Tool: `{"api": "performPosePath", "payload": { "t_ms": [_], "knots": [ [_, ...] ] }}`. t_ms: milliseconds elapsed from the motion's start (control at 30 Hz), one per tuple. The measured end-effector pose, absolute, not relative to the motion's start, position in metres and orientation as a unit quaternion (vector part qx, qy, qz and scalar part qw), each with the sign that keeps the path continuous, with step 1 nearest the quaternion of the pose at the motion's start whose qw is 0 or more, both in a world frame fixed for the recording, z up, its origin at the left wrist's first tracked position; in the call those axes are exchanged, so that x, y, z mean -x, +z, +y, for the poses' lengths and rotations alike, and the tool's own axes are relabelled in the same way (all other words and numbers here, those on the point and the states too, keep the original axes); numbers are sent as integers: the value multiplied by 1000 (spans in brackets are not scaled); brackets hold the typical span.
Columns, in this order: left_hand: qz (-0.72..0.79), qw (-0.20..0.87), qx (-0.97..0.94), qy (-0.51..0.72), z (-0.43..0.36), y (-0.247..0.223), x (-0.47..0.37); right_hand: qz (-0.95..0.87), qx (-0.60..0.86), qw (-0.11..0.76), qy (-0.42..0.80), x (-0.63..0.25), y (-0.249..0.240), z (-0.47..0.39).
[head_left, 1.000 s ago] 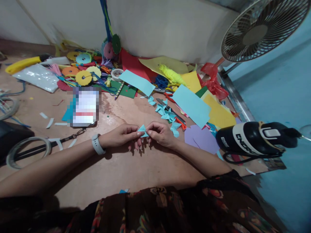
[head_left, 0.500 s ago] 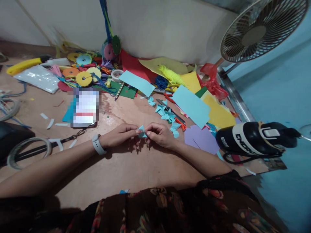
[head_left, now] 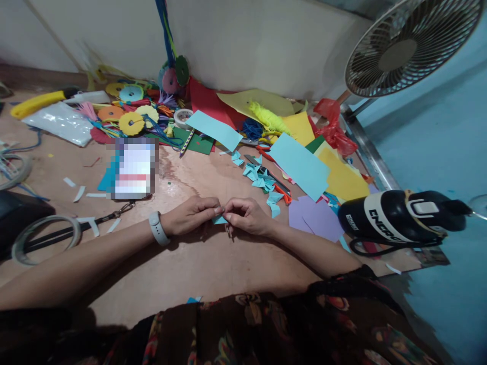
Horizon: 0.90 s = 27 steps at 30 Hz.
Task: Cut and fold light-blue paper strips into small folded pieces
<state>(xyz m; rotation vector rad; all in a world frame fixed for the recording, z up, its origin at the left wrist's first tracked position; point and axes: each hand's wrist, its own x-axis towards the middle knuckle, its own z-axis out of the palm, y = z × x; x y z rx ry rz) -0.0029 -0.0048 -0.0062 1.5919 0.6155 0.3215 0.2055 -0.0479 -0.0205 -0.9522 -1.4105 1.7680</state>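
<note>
A small light-blue paper piece [head_left: 219,220] is pinched between my two hands above the wooden table. My left hand [head_left: 193,215], with a pale band on its wrist, grips it from the left with thumb and fingers. From the right, my right hand [head_left: 248,216] holds its other side with thumb and fingertips, which touch or nearly touch the left ones. Much of the paper is hidden by the fingers. Several small folded blue pieces [head_left: 259,178] lie in a heap beyond my right hand, beside orange-handled scissors [head_left: 281,192].
Blue sheets [head_left: 300,165], purple paper [head_left: 315,218] and a black bottle [head_left: 391,218] lie to the right. A phone [head_left: 133,170] is at the left, near a tape roll [head_left: 45,240]. Colorful discs and cords [head_left: 131,123] line the back; a fan [head_left: 403,53] stands back right.
The blue paper is lower and more covered by my fingers. My left hand has shifted slightly, and the right fingertips have closed in against the left ones.
</note>
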Motion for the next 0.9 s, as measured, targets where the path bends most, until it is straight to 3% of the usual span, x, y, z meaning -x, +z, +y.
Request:
{"api": "performPosePath", "payload": {
  "t_ms": [200, 467, 900],
  "knots": [
    [300, 725, -596, 169, -5, -8, 0, -531, 384, 351, 669, -204, -20, -51],
    [325, 684, -587, 287, 0, -7, -4, -440, 432, 449, 646, -202, -27, -40],
    [326, 692, -571, 297, -3, -6, -5, -453, 432, 428, 652, -203, -19, -37]
  ]
}}
